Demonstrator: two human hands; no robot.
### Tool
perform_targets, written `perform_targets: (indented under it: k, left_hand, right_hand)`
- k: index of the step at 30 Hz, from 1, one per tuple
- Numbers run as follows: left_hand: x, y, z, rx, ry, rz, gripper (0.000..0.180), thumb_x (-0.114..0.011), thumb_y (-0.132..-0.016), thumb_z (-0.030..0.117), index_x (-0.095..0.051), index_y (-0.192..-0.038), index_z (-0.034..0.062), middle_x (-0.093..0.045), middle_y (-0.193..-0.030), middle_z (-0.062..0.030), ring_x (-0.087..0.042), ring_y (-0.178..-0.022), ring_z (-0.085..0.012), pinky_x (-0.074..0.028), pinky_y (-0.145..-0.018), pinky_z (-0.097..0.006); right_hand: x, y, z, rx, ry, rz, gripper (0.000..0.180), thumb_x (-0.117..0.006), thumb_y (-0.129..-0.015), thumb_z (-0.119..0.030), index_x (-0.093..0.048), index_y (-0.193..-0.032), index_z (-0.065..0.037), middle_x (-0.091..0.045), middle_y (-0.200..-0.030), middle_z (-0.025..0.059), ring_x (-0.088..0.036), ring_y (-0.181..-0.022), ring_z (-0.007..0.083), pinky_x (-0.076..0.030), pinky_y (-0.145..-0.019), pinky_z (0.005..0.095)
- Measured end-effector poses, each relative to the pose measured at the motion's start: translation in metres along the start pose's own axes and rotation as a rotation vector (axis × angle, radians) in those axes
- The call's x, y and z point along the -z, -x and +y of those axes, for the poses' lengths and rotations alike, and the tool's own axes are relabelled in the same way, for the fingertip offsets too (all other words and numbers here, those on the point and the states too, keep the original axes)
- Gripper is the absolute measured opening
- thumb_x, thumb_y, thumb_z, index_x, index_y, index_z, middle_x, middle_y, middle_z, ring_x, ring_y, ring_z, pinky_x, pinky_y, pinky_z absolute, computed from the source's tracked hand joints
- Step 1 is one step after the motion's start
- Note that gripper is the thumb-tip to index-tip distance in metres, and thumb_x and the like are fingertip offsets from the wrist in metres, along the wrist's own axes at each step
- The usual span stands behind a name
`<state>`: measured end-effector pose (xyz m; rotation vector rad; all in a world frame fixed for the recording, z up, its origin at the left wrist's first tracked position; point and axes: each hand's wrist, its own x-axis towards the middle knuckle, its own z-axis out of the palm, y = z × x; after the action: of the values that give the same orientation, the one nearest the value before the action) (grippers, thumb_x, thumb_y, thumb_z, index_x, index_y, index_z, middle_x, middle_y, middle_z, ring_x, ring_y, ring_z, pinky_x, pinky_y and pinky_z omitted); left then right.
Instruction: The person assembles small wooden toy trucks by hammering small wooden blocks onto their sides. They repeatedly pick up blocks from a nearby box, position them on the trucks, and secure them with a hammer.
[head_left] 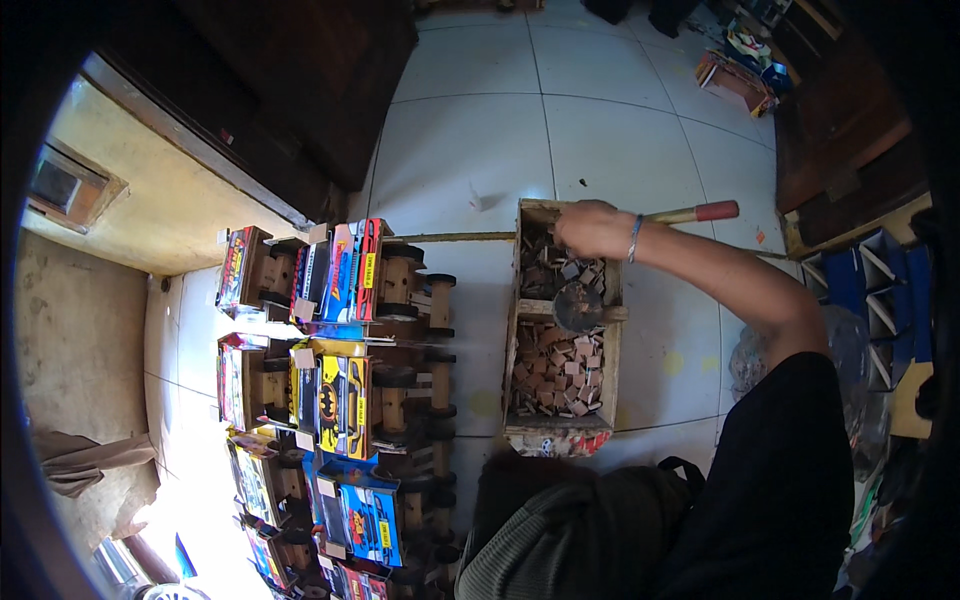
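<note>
My right hand (593,230) reaches over the far compartment of a long wooden box (613,390), its fingers curled down toward the small pieces inside. What the fingers hold, if anything, is hidden. In that compartment lie dark and pale small pieces (545,275); the near one holds small wooden blocks (558,370). A round dark disc-shaped thing (578,307) rests at the divider. Beyond my wrist, a wooden handle with a red end (690,214) sticks out to the right; its other end is hidden. My left hand is out of view.
Left of the box stand rows of wooden toy trucks (345,400) with bright printed panels and black wheels. Dark wooden furniture (290,90) stands at the far left. To the right are a clear plastic bag (845,360) and blue-and-white panels (880,290).
</note>
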<state>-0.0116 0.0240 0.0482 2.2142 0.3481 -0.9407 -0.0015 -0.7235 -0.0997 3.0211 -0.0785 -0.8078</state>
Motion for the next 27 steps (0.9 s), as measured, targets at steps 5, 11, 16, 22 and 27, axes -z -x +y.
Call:
perform_targets:
  k: [5,11,16,22,27]
  left_hand:
    - [0.002,0.002,-0.009,0.051,-0.031,0.012,0.031,-0.068,-0.102,0.02,-0.063,-0.131,0.0081,-0.068,-0.092,0.002,-0.055,-0.069,-0.0027,-0.033,-0.053,-0.016]
    - [0.0,0.006,-0.009,-0.008,0.045,-0.005,0.032,-0.068,-0.102,0.021,-0.063,-0.131,0.0085,-0.068,-0.091,0.0024,-0.054,-0.068,-0.0017,-0.032,-0.053,-0.016]
    - [-0.003,0.016,-0.009,-0.021,0.054,0.014,0.031,-0.067,-0.102,0.021,-0.063,-0.131,0.0079,-0.068,-0.092,0.0021,-0.055,-0.069,-0.0023,-0.033,-0.053,-0.016]
    - [-0.005,0.028,-0.008,-0.073,0.076,0.033,0.031,-0.066,-0.103,0.02,-0.063,-0.13,0.0071,-0.068,-0.093,0.0018,-0.056,-0.071,-0.003,-0.035,-0.054,-0.016]
    - [-0.008,0.039,0.011,-0.174,0.098,0.065,0.03,-0.065,-0.103,0.02,-0.063,-0.13,0.0065,-0.068,-0.094,0.0016,-0.057,-0.073,-0.0036,-0.036,-0.055,-0.017]
  right_hand:
    - [0.007,0.013,0.011,-0.052,-0.298,0.063,0.03,-0.077,-0.089,-0.024,-0.074,-0.114,-0.008,-0.073,-0.093,0.0199,-0.071,-0.093,0.0357,-0.056,-0.083,0.0473]
    - [-0.029,-0.001,-0.009,-0.057,-0.341,0.27,0.033,-0.076,-0.088,-0.017,-0.07,-0.117,-0.002,-0.072,-0.092,0.023,-0.07,-0.089,0.0408,-0.056,-0.081,0.0487]
    - [-0.052,-0.015,-0.02,-0.04,-0.265,0.377,0.031,-0.076,-0.084,-0.014,-0.072,-0.113,-0.004,-0.072,-0.095,0.0217,-0.07,-0.092,0.0394,-0.056,-0.081,0.0486]
    - [-0.014,0.015,-0.005,-0.08,-0.659,0.308,0.027,-0.077,-0.089,-0.025,-0.073,-0.107,-0.006,-0.074,-0.094,0.0125,-0.07,-0.091,0.028,-0.054,-0.078,0.0404]
    - [0.07,0.071,-0.026,-0.17,-1.116,0.111,0.023,-0.077,-0.091,-0.029,-0.074,-0.102,-0.009,-0.074,-0.092,0.0034,-0.064,-0.082,0.011,-0.051,-0.071,0.0302]
